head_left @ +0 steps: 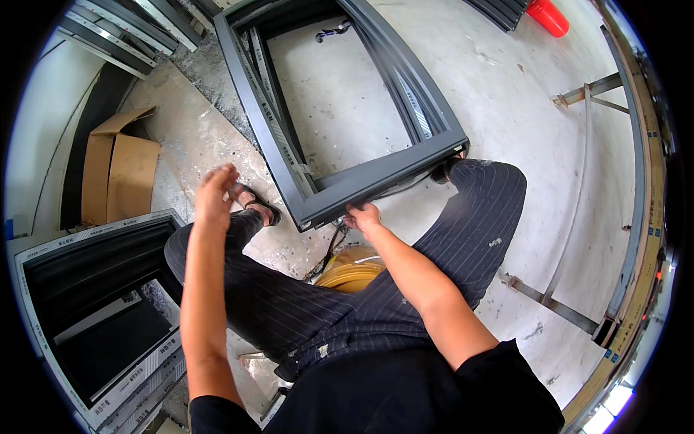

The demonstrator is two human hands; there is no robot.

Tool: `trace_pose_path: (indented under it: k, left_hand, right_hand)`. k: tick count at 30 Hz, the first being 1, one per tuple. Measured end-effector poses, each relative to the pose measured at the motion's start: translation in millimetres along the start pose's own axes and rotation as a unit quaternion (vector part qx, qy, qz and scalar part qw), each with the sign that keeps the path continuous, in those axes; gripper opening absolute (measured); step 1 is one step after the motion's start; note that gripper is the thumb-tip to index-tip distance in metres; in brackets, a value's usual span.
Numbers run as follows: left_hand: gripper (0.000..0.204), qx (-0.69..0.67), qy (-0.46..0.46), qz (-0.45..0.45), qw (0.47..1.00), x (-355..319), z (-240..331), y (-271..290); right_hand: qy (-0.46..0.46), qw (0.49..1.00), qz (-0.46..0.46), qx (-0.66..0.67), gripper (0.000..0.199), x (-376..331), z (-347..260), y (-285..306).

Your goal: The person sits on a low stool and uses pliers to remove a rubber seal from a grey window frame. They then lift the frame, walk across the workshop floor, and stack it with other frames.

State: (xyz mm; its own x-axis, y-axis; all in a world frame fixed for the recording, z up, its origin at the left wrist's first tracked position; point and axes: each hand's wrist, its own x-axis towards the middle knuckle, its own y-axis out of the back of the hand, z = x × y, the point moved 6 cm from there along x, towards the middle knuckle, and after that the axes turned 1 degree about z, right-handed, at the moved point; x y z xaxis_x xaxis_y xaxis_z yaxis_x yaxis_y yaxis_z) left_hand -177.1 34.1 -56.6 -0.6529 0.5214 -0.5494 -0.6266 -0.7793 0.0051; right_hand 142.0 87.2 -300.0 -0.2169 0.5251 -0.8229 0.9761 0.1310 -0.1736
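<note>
A dark grey window frame (394, 160), its sides carrying strips of printed film, stands tilted in front of my knees. At its near lower rail, my right hand (363, 217) has its fingers curled around the underside. My left hand (214, 197) is raised to the left of the frame's near corner, apart from it. Its fingers are loosely bent with a gap to the thumb, and nothing shows between them. Through the frame's opening, a small dark blue and black object (333, 32) lies on the floor; its kind is unclear.
More film-covered frames (32, 282) are stacked at my left. An open cardboard box (119, 170) stands beyond them, with long metal profiles (134, 32) at the far left. A yellow round seat or lid (350, 277) shows between my legs. Metal racking (553, 307) and a red bucket (548, 18) are right.
</note>
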Motion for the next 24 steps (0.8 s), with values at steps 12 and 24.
trace_pose_path:
  k: [12,24]
  left_hand:
    - [0.030,-0.060,-0.034,-0.194,0.979,12,34,-105]
    - [0.025,-0.146,-0.062,-0.237,0.959,-21,72,-96]
  right_hand:
    - [0.185,0.903,-0.008,-0.389,0.029,-176,-120,-10]
    - [-0.232,0.727,0.365,-0.533,0.028,-475,209,315]
